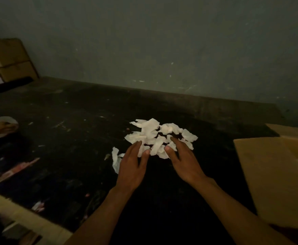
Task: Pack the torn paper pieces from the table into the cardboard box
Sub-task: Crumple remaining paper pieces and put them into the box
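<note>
Touching torn paper pieces (155, 135) with left grip (132, 165) and right grip (183, 160), fingers straight, nothing clamped; lying lengthwise left-to-right beyond both grips.

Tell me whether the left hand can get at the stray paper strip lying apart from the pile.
Probably yes. The stray paper strip lies on the table right beside the left hand, with nothing between them; the hand is open at the edge of the paper pile.

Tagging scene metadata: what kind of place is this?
Likely a dim storeroom or workshop: a dark, scuffed table against a bare stained wall, an open box on the right, more cardboard stacked far left, torn paper heaped mid-table.
</note>
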### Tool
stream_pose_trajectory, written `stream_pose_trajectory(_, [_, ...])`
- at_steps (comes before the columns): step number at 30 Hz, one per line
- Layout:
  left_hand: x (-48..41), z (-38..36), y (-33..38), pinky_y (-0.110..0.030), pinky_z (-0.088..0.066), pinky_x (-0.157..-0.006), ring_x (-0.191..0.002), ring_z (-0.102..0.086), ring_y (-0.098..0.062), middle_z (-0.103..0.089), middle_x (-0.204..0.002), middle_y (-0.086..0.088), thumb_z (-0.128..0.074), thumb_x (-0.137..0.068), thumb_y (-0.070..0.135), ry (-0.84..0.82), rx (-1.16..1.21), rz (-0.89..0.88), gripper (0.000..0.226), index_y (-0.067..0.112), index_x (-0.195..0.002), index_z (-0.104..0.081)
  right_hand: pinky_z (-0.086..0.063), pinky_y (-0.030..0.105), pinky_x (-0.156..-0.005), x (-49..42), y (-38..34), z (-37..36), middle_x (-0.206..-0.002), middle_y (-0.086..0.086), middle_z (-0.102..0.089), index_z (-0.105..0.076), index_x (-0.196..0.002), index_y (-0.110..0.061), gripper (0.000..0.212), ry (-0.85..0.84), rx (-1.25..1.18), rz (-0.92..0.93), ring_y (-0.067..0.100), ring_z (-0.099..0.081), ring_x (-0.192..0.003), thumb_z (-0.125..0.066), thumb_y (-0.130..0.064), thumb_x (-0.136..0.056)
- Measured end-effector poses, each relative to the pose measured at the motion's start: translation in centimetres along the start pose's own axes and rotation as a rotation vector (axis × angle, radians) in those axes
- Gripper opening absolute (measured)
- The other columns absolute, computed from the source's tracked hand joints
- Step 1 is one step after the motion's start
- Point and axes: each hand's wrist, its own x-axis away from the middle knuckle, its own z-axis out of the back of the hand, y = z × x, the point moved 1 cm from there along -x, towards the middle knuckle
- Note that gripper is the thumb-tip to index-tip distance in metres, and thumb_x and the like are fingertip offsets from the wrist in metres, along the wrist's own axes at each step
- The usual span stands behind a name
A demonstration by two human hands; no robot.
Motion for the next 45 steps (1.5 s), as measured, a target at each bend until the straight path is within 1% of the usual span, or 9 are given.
stream_pose_trajectory(4, [-1.0, 2.4, -5.1, -0.023, -0.028, -0.108, -0.135, -0.036, -0.009, -0.042, -0.147, 0.000, -0.043, -0.097, 0.046, -0.090, -0.029, -0.038, 0.052, 0.021, -0.141, -0.040, -0.023, 0.030, -0.113, -0.2, -0.7, -5.5, -0.155, -0.004, -0.029, -0.027, -0.148, -0.030, 0.062, -0.014, 0.022, -0.091, 0.011, -0.026, -0.141, -0.040, -0.057, -0.094])
stream_pose_trajectory(12, [-4.0, -0.3, -11.8, -0.040, -0.030, -0.114, -0.141, -0.027, -0.014, -0.033, -0.152, 0.000, -0.046, -0.095, 0.048, -0.285, -0.089, -0.006, 0.057, 0.023, -0.144, -0.033, -0.030, 0.038, -0.110, -2.0, 2.2, -9.1, -0.154, 0.001, -0.028, -0.026, -0.147, -0.030, 0.065, -0.061, 0.177, -0.248, 0.019, -0.029, -0.141, -0.042, -0.059, -0.092])
stream_pose_trajectory(17, [-6.4, -3.0, -14.3, -0.058, 0.000, -0.112, -0.146, -0.007, -0.028, -0.015, -0.157, -0.005, -0.049, -0.084, 0.066, -0.171, -0.342, 0.012, 0.075, 0.033, -0.146, -0.024, -0.034, 0.051, -0.109, -6.7, 5.6, -8.7, -0.156, 0.001, -0.021, -0.027, -0.144, -0.041, 0.066, 0.002, 0.226, -0.251, 0.026, -0.024, -0.142, -0.051, -0.060, -0.086])
stream_pose_trajectory(22, [-7.0, -5.4, -17.8, -0.075, -0.011, -0.104, -0.144, -0.002, -0.040, -0.003, -0.160, -0.004, -0.043, -0.073, 0.082, -0.202, -0.464, -0.002, 0.086, 0.045, -0.146, -0.019, -0.026, 0.056, -0.113, -10.9, 8.7, -9.6, -0.156, 0.000, -0.024, -0.035, -0.142, -0.040, 0.064, -0.007, 0.379, -0.087, 0.026, -0.017, -0.143, -0.053, -0.062, -0.085])
stream_pose_trajectory(29, [-11.6, -9.6, -18.4, -0.072, -0.014, -0.104, -0.142, -0.004, -0.044, 0.000, -0.158, -0.006, -0.049, -0.072, 0.081, -0.266, -0.386, -0.036, 0.078, 0.052, -0.142, -0.028, 0.001, 0.064, -0.110, -16.8, 12.7, -12.0, -0.160, -0.012, 0.002, -0.017, -0.141, -0.059, 0.064, -0.153, 0.567, -0.063, 0.025, 0.008, -0.147, -0.035, -0.077, -0.082])
stream_pose_trajectory(31, [-12.6, -10.6, -18.6, -0.070, -0.021, -0.105, -0.141, -0.012, -0.042, -0.007, -0.158, -0.004, -0.046, -0.077, 0.077, -0.308, -0.402, -0.100, 0.068, 0.049, -0.138, -0.037, 0.001, 0.063, -0.113, -17.2, 13.9, -12.7, -0.160, -0.012, -0.003, -0.027, -0.140, -0.055, 0.058, -0.226, 0.526, -0.079, 0.021, 0.005, -0.147, -0.037, -0.071, -0.086])
stream_pose_trajectory(34, [-13.2, -11.4, -19.2, -0.060, -0.032, -0.104, -0.139, -0.025, -0.033, -0.021, -0.156, 0.000, -0.045, -0.083, 0.070, -0.360, -0.408, -0.147, 0.054, 0.040, -0.128, -0.052, -0.018, 0.062, -0.112, -16.3, 15.4, -13.6, -0.152, -0.001, -0.034, -0.048, -0.133, -0.041, 0.055, -0.188, 0.437, 0.003, 0.027, -0.016, -0.145, -0.042, -0.067, -0.084])
stream_pose_trajectory(41, [-13.4, -12.1, -20.4, -0.049, -0.045, -0.093, -0.123, -0.044, -0.025, -0.044, -0.143, 0.001, -0.064, -0.081, 0.033, -0.368, -0.275, -0.213, 0.014, 0.022, -0.086, -0.059, -0.032, 0.027, -0.108, -15.7, 16.1, -13.5, -0.121, 0.009, -0.053, -0.069, -0.093, -0.012, 0.020, -0.001, 0.145, 0.017, 0.023, -0.045, -0.123, -0.075, -0.025, -0.080])
stream_pose_trajectory(45, [-13.0, -11.9, -19.9, -0.043, -0.047, -0.090, -0.116, -0.050, -0.021, -0.053, -0.129, -0.006, -0.071, -0.075, 0.018, -0.280, -0.057, -0.227, 0.035, 0.013, -0.106, -0.055, -0.041, 0.045, -0.097, -15.3, 16.2, -13.6, -0.107, -0.002, -0.064, -0.070, -0.089, -0.027, 0.025, 0.066, 0.315, 0.089, 0.023, -0.049, -0.116, -0.070, -0.049, -0.078])
